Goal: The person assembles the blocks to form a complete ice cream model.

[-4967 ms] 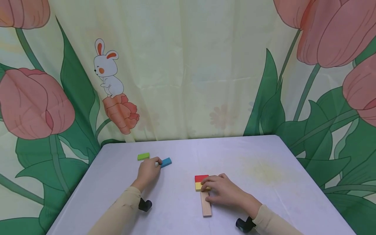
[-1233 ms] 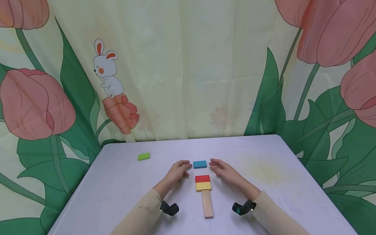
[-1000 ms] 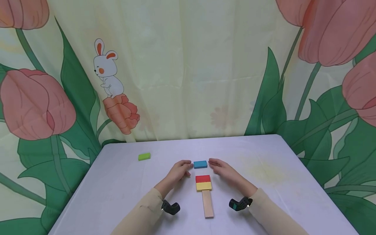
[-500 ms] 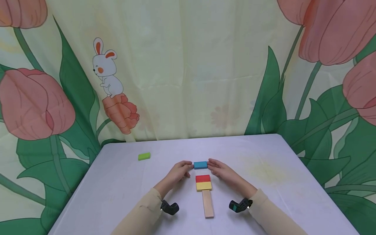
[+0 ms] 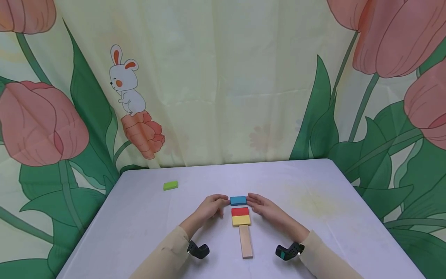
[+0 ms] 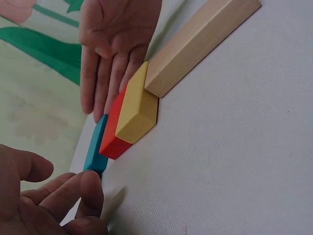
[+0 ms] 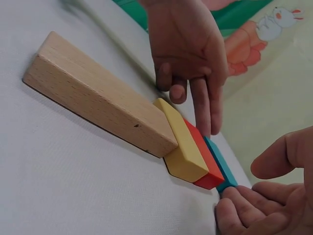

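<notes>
A small blue wooden block (image 5: 238, 200) lies flat between my two hands, just beyond a red block (image 5: 240, 211). My left hand (image 5: 209, 208) touches the blue block's left end with extended fingertips; its outer fingers bend loosely, as the right wrist view shows. At the opposite end, my right hand (image 5: 266, 209) lays its nearly straight fingers against the block. Against the red block sits a yellow block (image 5: 241, 221). A long plain wooden block (image 5: 246, 242) runs from the yellow one toward me, like a handle. A narrow gap separates blue from red in the head view.
A green block (image 5: 170, 185) lies alone at the back left of the white-covered table (image 5: 139, 232). A curtain (image 5: 223, 97) printed with tulips and a rabbit hangs behind the table. Black cameras (image 5: 198, 250) sit at both wrists.
Five seconds ago my left hand held the blue block near the green one and my right hand was over the yellow. Since then blue came to the middle, then slid nearer the red block between both hands.
</notes>
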